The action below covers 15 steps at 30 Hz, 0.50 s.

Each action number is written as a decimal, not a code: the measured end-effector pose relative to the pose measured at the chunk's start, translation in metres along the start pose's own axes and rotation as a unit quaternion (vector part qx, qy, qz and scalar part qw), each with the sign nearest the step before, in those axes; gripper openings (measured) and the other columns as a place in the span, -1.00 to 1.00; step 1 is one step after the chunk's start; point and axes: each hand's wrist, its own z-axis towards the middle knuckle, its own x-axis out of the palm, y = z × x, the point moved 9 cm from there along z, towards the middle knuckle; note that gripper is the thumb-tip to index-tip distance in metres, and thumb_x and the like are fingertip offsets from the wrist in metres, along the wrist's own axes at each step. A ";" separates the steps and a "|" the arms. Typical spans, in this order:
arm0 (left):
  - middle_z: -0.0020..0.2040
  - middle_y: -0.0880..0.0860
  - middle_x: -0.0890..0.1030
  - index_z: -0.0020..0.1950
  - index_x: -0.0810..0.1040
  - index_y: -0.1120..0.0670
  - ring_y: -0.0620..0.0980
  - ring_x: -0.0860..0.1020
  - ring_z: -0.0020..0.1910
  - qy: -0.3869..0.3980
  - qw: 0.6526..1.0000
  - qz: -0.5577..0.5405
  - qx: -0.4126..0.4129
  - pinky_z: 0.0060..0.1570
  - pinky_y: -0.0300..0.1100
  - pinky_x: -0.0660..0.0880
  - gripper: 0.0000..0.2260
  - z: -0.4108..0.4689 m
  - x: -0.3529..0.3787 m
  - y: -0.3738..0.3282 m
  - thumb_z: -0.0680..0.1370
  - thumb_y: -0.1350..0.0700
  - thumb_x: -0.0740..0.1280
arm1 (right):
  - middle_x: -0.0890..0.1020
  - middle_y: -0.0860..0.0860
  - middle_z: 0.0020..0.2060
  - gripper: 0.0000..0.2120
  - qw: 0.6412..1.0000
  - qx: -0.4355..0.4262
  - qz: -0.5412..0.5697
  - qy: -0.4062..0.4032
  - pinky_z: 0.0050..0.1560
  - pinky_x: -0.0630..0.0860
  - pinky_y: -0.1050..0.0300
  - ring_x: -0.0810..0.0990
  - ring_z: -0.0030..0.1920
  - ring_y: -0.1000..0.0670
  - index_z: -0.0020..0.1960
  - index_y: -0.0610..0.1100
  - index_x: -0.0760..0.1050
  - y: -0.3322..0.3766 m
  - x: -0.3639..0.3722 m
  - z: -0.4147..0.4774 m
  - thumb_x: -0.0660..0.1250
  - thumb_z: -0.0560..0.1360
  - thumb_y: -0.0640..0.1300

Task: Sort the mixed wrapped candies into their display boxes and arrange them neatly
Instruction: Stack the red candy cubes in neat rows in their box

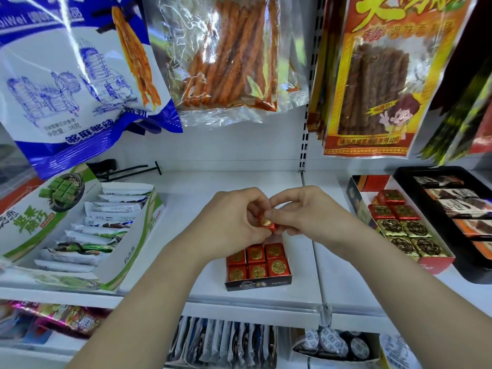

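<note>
pinching one gold-sealed red foil candy (267, 223) at mid-frame, by the fingertips of left hand (234, 222) and right hand (306, 214), just above the small dark display box (258, 284), probably to turn it seal-up before setting it beside the six matching reds already rowed there. underneath, a white shelf (346, 275), with a mixed red-and-gold candy box (434, 263) at right, a green-and-white box of bars (127, 251) at left, snack bags (226, 62) hanging along the top.

Small candy box (258, 284) sits mid-shelf (346, 262), wafer carton (127, 251) to its left, bigger candy box (436, 263) right, tray (474, 274) just beyond.
</note>
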 end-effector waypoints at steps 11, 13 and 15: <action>-0.16 0.10 0.71 0.06 0.59 0.11 0.13 0.68 -0.09 0.009 0.967 -0.233 -0.097 0.01 -0.07 0.61 -0.73 0.000 -0.001 0.020 0.40 0.28 0.51 | 0.70 -0.21 -0.21 -0.79 0.994 0.019 0.111 -0.009 -0.14 0.66 0.13 0.68 -0.24 -0.07 -0.02 -0.29 0.58 -0.008 -0.008 -0.001 0.48 0.40 -0.23; -0.18 0.05 0.71 0.00 0.60 0.07 0.02 0.68 -0.15 0.007 0.980 -0.173 -0.098 -0.05 -0.11 0.61 -0.75 0.002 -0.001 0.022 0.38 0.25 0.53 | 0.70 -0.18 -0.22 -0.82 0.998 0.008 0.056 -0.027 -0.19 0.63 0.19 0.66 -0.28 0.00 -0.05 -0.27 0.60 -0.008 -0.014 0.000 0.48 0.42 -0.18; -0.18 -0.02 0.69 -0.07 0.64 0.00 -0.12 0.66 -0.18 0.034 0.992 -0.090 -0.084 -0.05 -0.14 0.61 -0.80 0.002 0.006 0.020 0.38 0.20 0.54 | 0.71 -0.13 -0.21 -0.89 0.999 0.003 0.009 -0.045 -0.33 0.52 0.34 0.62 -0.30 0.08 -0.09 -0.22 0.62 -0.009 -0.020 0.000 0.45 0.45 -0.18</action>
